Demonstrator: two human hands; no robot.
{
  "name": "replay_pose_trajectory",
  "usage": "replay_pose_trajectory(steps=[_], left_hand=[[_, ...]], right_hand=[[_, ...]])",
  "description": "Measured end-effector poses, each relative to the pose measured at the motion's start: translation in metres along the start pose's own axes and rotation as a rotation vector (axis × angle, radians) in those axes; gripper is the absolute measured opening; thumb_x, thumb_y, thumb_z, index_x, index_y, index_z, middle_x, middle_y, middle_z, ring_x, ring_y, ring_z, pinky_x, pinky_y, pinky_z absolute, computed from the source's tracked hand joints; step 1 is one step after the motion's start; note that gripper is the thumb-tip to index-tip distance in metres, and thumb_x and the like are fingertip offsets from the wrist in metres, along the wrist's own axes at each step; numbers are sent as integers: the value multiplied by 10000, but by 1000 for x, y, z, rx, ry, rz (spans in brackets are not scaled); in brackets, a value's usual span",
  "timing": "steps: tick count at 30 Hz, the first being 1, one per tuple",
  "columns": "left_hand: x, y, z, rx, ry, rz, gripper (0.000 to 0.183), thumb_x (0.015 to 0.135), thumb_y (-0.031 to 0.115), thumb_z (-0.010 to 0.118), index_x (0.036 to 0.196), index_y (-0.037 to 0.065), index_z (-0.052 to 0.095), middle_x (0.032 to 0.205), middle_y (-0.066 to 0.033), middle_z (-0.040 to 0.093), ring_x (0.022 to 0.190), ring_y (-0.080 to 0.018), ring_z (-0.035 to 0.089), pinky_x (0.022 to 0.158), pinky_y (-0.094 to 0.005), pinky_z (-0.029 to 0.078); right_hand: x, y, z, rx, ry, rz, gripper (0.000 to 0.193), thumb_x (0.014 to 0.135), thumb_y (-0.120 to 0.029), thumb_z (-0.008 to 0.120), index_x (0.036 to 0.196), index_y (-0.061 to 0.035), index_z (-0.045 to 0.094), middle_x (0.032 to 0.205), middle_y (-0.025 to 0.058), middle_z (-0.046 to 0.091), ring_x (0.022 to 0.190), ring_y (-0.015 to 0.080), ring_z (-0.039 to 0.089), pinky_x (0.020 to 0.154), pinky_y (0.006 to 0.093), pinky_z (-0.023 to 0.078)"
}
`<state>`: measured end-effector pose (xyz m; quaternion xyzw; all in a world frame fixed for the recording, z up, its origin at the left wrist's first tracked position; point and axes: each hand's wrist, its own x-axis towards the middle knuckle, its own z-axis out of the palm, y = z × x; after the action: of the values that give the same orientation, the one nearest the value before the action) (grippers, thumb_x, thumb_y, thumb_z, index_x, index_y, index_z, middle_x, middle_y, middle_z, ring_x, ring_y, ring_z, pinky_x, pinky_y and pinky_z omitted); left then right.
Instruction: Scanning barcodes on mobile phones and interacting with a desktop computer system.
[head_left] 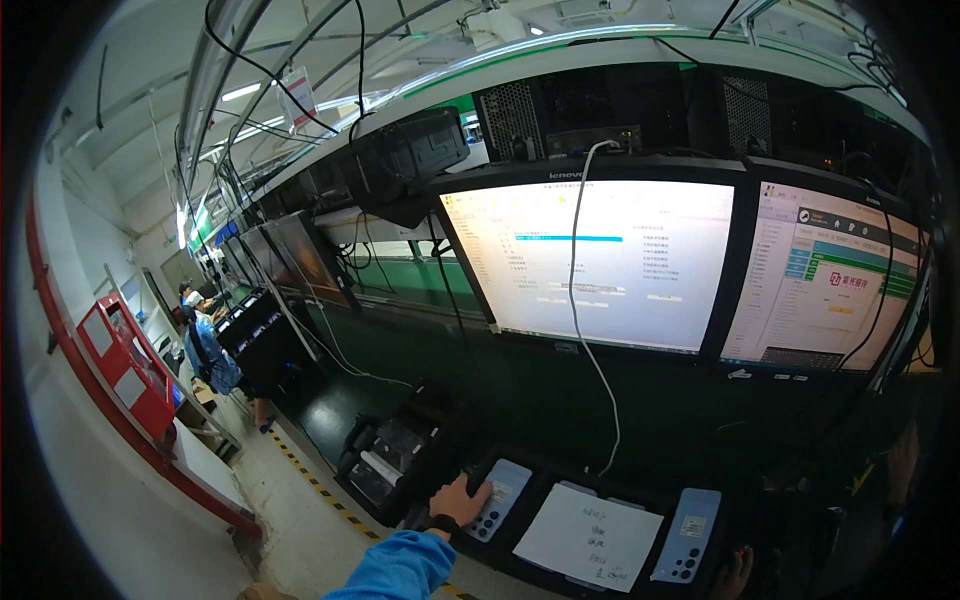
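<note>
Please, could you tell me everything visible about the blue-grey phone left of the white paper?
The phone looks slim and smooth, rounded at the corners, its back facing up. Dark round camera lenses mark its near end; a pale label sits above them. It lies slightly aslant on a black tray; the left hand appears to touch its left edge.

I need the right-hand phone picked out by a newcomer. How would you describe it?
Find the two lit monitors, then look down to the white handwritten sheet below them. Just right of it lies a blue-grey phone, back up, its dark round lenses toward the near end. The left hand rests on the look-alike left of the sheet, not on this one.
</note>
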<state>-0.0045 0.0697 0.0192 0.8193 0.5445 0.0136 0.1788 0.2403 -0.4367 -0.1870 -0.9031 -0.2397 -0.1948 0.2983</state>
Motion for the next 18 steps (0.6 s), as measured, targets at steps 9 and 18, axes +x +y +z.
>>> replay_pose_trajectory(steps=[9, 18], left_hand=[[4, -5, 2, -1, 16, 7, 786, 793, 642, 526, 1299, 41, 527, 1061, -243, 654, 995, -381, 634, 875, -450, 497], [4, -7, 7, 16, 88, 36, 759, 803, 666, 496, 1254, 60, 561, 1006, -229, 669, 956, -393, 643, 845, -471, 502]], right_hand=[[3, -5, -2, 21, -32, -39, 351, 872, -65, 562, 1223, -72, 564, 1357, 218, 461, 1214, 400, 478, 1013, 441, 411], [5, -8, -5, 20, -38, -62, 367, 874, -57, 570, 1240, -68, 555, 1353, 227, 463, 1218, 397, 481, 1024, 435, 408]])
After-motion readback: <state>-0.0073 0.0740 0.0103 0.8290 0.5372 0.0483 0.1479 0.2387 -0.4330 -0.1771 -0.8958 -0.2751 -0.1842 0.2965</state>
